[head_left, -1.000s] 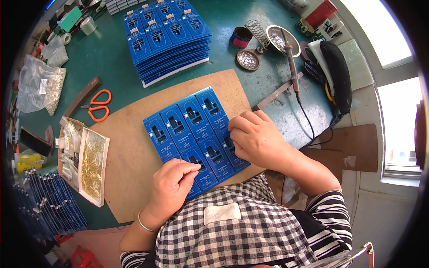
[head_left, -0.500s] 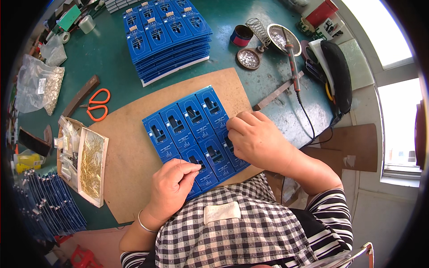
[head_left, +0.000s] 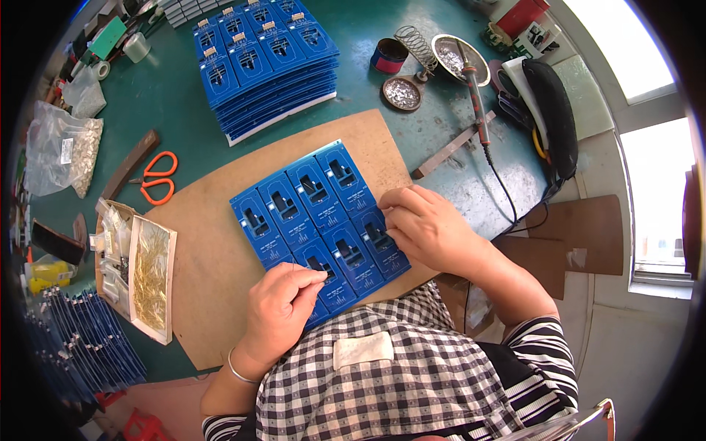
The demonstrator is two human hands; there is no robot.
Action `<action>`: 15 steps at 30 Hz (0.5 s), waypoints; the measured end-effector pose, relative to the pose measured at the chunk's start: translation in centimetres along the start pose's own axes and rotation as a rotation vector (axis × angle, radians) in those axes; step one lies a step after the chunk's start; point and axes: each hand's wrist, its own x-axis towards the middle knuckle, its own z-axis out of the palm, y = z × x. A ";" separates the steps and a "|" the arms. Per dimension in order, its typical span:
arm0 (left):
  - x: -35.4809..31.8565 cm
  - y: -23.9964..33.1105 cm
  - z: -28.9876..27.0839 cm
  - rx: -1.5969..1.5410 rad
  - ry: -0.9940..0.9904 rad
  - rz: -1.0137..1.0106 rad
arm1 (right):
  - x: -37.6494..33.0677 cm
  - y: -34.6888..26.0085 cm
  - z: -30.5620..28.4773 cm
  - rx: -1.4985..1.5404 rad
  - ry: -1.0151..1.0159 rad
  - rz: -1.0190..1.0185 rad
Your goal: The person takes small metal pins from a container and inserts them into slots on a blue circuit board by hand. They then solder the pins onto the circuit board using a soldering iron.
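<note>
Blue circuit bd [head_left: 323,228] lay at an angle on the brown mat [head_left: 213,257]. L hand [head_left: 283,298] had thumb & index pinched tog. over its lower-left part, contents too small to tell; R hand [head_left: 430,228] was curled at its right edge, couldn't tell if gripping.

Green table [head_left: 173,88]: brown board [head_left: 202,257] under blue panel [head_left: 300,234]

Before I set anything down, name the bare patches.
Bare: tan board between the open cardboard tray of golden pins and the rectangular blue circuit panel; green tabletop between the orange-handled scissors and blue panel stack. Crowded: around the silver wire coil and oval bowl.
</note>
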 end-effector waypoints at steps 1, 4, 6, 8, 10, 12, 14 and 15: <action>0.0 0.0 0.0 0.009 -0.005 -0.012 | -0.5 0.1 0.3 -0.001 0.001 0.000; -0.2 -0.2 0.1 0.011 -0.002 -0.012 | -1.8 -0.2 0.9 0.286 0.120 0.140; -0.3 -0.2 0.2 -0.002 -0.001 -0.032 | -2.1 -0.4 1.1 0.418 0.108 0.183; -0.4 -0.1 0.1 -0.015 0.001 -0.051 | -2.1 -0.7 1.1 0.409 0.098 0.191; -0.4 0.2 0.0 -0.056 -0.002 -0.121 | -2.0 -0.6 1.0 0.398 0.086 0.194; -0.4 0.1 0.0 -0.048 0.000 -0.109 | -1.9 -0.5 1.0 0.351 0.105 0.136; -0.5 0.2 0.0 -0.041 0.003 -0.096 | -1.9 -0.5 0.9 0.330 0.107 0.124; -0.5 0.2 0.1 -0.039 0.012 -0.083 | -1.8 -0.5 0.9 0.309 0.109 0.113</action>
